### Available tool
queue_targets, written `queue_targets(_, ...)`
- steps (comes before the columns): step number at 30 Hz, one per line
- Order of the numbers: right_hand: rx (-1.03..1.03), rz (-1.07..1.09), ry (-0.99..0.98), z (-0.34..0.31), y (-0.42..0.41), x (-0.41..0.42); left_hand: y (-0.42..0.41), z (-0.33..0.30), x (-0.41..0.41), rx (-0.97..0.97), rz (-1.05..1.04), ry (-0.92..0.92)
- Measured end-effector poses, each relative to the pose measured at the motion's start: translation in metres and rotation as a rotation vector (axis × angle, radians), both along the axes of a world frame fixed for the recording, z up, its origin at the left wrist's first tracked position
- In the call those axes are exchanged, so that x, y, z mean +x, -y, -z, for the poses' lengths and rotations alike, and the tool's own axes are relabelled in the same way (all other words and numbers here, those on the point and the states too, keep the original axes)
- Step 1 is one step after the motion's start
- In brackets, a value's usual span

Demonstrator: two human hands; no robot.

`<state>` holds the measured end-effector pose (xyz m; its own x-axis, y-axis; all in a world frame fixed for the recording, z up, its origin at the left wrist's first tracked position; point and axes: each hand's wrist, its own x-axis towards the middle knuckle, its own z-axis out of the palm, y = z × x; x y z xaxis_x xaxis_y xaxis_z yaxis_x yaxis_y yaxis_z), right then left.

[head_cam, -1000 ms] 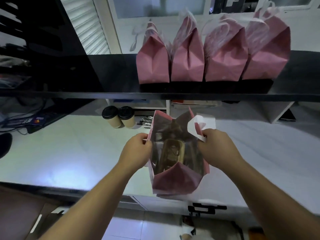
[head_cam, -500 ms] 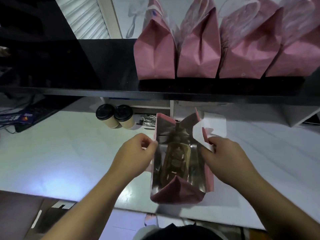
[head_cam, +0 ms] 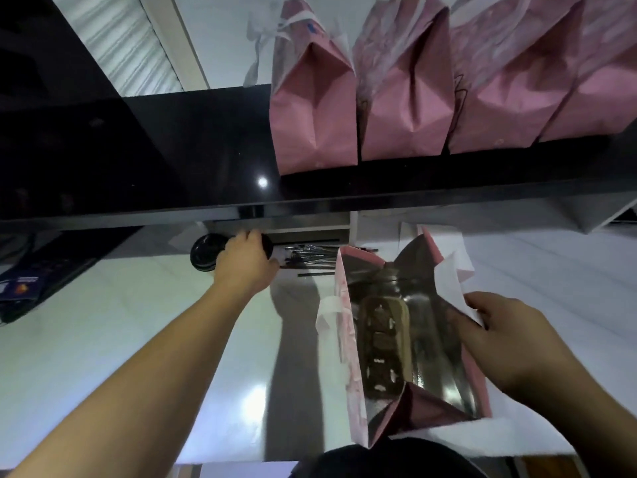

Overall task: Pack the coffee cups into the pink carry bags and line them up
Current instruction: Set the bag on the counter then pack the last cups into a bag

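Coffee cups (head_cam: pixel 206 251) stood on the white counter (head_cam: pixel 103 339) under the black shelf (head_cam: pixel 172 150). Left hand (head_cam: pixel 244 267) covered one cup, grip apparently closing. Right hand (head_cam: pixel 510 343) pinched the open pink bag (head_cam: pixel 355 391). Step: fetching a cup; next requires lifting it upright into the bag.

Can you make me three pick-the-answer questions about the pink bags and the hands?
1. Where is the left hand?
A. on the coffee cups
B. inside the open bag
C. on the shelf

2. How many closed bags stand on the black shelf?
A. one
B. four
C. seven

3. What is the right hand doing?
A. hanging loose
B. gripping the open bag at its edge
C. holding a cup

Answers: 1 A, it reaches over the dark lids. 2 B, four stand in a row. 3 B, its fingers curl round the bag's right side.
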<state>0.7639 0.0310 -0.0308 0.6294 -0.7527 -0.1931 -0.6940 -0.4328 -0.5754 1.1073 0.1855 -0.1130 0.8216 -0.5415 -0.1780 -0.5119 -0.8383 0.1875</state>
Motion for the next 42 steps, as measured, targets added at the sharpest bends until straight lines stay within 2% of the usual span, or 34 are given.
queue_targets(5,-0.001,-0.001,0.030,-0.003,-0.006,0.000,0.004,0.021,0.022,0.141,-0.001,-0.024)
queue_targets(14,-0.007,-0.029,-0.006,0.000,-0.006,0.000,0.004,0.015,0.012,0.120,0.007,0.025)
queue_targets(19,0.029,-0.038,-0.077,0.005,0.002,0.000,-0.021,-0.029,-0.044,-0.132,0.079,-0.092)
queue_targets(26,0.061,-0.086,-0.059,-0.005,0.004,-0.001,-0.044,-0.110,-0.095,-0.461,0.247,0.075)
queue_targets(30,0.059,-0.096,-0.027,-0.007,0.006,-0.002,-0.027,-0.147,-0.124,-0.560,0.403,-0.024)
queue_targets(32,0.036,-0.098,-0.005,-0.007,0.008,-0.005,-0.013,-0.152,-0.135,-0.492,0.516,-0.070)
queue_targets(36,0.009,-0.093,0.028,-0.005,0.013,-0.010,0.022,-0.131,-0.154,-0.216,0.750,-0.060)
queue_targets(39,0.001,-0.111,0.005,-0.003,0.014,-0.011,0.051,-0.096,-0.167,-0.007,0.806,0.018)
queue_targets(42,-0.005,-0.120,0.026,0.001,0.016,-0.013,0.076,-0.064,-0.171,0.118,0.803,0.028)
